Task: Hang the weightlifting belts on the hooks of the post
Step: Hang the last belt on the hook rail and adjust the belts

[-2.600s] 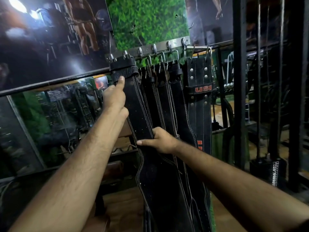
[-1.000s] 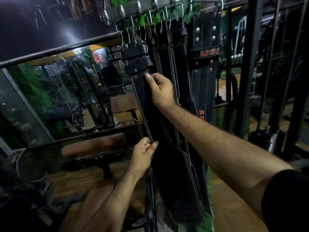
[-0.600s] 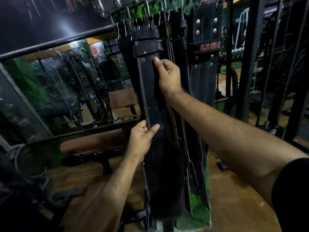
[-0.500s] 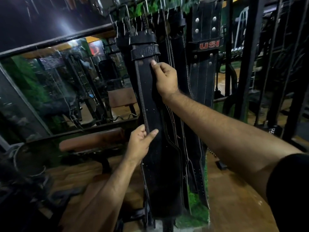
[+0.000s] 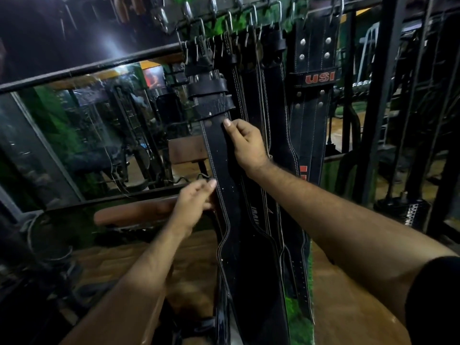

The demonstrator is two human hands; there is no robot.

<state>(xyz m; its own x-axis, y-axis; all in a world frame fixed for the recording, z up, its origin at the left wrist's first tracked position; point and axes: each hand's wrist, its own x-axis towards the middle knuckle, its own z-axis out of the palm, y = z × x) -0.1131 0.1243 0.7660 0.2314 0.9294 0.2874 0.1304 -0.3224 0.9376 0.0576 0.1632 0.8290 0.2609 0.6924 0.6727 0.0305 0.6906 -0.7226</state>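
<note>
Several black leather weightlifting belts hang side by side from metal hooks [image 5: 229, 18] on a rail at the top. The leftmost belt [image 5: 219, 155], with white stitching and a buckle loop near its top, hangs in front of the others. My right hand [image 5: 245, 143] pinches its right edge just below the loop. My left hand [image 5: 194, 202] grips its left edge lower down. A belt marked USI [image 5: 316, 78] hangs at the right end.
A mirror [image 5: 87, 140] with a dark frame fills the wall to the left. A brown padded bench [image 5: 134, 212] stands below it. Black steel uprights [image 5: 383, 100] and stacked weights [image 5: 408, 207] stand to the right. The floor is brown wood.
My left hand has dropped from the top of the leftmost belt to its lower left edge, and my right hand has risen to just below its loop. The belt now hangs tilted.
</note>
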